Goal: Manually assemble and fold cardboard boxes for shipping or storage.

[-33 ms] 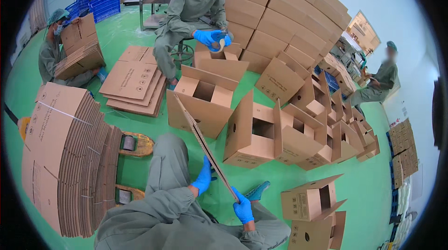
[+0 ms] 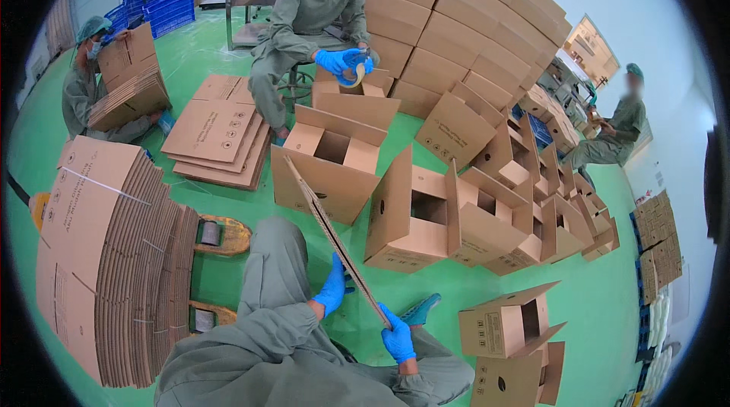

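I hold a flattened cardboard carton (image 2: 327, 226) on edge and slanted between both blue-gloved hands, over my legs. My left hand (image 2: 330, 289) is closed on its left side, lower down, with some fingers partly hidden. My right hand (image 2: 395, 338) grips its near lower end. Beside me on the left is a tall stack of flat cartons (image 2: 91, 255) with straps, next to a yellow pallet jack (image 2: 219, 247). Just beyond my hands stand open-flapped cartons (image 2: 411, 243), and two more (image 2: 487, 331) are by my right foot.
A co-worker (image 2: 300, 19) on a stool holds tape. Another (image 2: 84, 95) sits at left with flat cartons; a third person (image 2: 623, 126) is at right. Piled cartons (image 2: 464, 19) rise behind; low flat stacks (image 2: 213, 126), blue crates (image 2: 167, 12) and loaded pallets (image 2: 658, 247) surround the area.
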Tool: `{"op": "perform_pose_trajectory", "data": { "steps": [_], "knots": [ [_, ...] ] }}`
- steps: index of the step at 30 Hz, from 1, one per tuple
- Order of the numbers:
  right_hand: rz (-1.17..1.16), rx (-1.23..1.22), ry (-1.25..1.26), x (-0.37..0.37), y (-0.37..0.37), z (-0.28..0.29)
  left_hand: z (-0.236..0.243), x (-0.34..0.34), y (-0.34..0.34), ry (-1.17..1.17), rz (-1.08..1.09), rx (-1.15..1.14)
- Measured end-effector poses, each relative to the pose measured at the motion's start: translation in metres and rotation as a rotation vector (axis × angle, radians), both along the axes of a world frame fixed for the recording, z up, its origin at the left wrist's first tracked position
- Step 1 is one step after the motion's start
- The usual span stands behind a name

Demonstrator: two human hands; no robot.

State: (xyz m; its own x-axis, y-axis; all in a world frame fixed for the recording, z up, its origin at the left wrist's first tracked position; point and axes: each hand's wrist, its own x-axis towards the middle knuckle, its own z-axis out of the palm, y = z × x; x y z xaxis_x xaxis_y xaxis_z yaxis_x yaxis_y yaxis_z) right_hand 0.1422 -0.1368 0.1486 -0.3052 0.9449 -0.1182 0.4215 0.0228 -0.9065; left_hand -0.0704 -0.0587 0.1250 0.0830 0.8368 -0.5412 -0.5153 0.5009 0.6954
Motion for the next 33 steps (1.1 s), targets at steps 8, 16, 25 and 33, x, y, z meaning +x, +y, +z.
{"op": "perform_pose_trajectory", "data": {
  "steps": [8,16,25,33],
  "knots": [
    [-0.001,-0.036,-0.086,-0.008,0.034,0.051,0.027,0.010,0.015,0.089,0.059,-0.094],
    [0.009,0.032,-0.241,-0.060,0.043,0.008,0.002,0.005,0.037,0.305,-0.232,0.098],
    [-0.112,-0.283,0.158,-0.055,0.042,-0.016,-0.025,0.006,0.040,0.461,-0.080,0.215],
    [-0.140,-0.104,0.094,-0.017,0.062,-0.011,-0.021,-0.022,0.033,0.507,-0.236,0.293]
  ]
}}
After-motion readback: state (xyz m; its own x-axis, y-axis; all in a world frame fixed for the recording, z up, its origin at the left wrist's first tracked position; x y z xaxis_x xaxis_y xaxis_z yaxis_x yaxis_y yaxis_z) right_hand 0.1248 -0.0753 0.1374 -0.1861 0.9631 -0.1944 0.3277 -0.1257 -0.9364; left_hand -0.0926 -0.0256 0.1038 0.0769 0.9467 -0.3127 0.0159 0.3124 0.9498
